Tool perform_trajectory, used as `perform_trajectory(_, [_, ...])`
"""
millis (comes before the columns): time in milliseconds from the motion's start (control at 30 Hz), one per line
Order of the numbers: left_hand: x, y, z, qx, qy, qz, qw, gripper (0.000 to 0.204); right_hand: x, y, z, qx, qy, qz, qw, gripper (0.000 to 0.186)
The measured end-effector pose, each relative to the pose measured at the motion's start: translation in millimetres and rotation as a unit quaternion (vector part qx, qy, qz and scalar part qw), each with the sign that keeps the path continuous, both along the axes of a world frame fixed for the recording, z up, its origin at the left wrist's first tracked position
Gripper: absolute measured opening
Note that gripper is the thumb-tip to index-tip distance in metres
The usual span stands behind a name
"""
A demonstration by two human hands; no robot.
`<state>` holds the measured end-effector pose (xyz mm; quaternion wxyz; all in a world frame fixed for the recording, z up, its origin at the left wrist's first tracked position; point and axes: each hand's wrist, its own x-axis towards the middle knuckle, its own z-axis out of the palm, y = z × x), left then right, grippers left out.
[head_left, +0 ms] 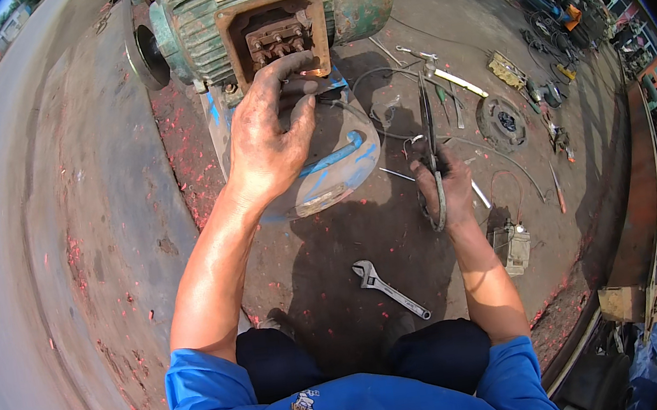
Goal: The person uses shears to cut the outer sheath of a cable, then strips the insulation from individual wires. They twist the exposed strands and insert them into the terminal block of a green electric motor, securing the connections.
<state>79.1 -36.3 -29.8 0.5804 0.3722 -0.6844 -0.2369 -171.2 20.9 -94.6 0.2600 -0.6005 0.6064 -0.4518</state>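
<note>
A green electric motor [194,36] stands in front of me on a worn plate. Its rusty terminal box [274,42] is uncovered, with studs and nuts inside. My left hand [266,138] reaches up to the lower edge of this box, fingers curved and thumb apart from the index finger. Close by its fingertips lies the end of a dark cable [344,106]; whether a finger touches it, I cannot tell. In my right hand [449,177] is a pair of scissors [426,109], blades pointing away from me and the handle loop hanging below my fingers.
An adjustable wrench [389,288] lies on the ground near my knees. Beyond the right hand are a hammer [457,80], a round metal part [502,122] and a small clear box [512,247]. A blue bent handle [335,157] rises from the motor's plate. Scrap [559,0] is heaped far right.
</note>
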Motion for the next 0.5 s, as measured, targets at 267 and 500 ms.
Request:
perform_trajectory(267, [8.4, -0.4, -3.3, -0.132, -0.04, 0.15, 0.979, 0.018, 40.0, 8.6, 7.8, -0.111, 0.166, 0.06, 0.978, 0.046])
perform_trajectory(500, [5.7, 3.5, -7.2, -0.108, -0.041, 0.111, 0.987, 0.019, 52.0, 1.9, 34.5, -0.184, 0.3, 0.038, 0.935, 0.055])
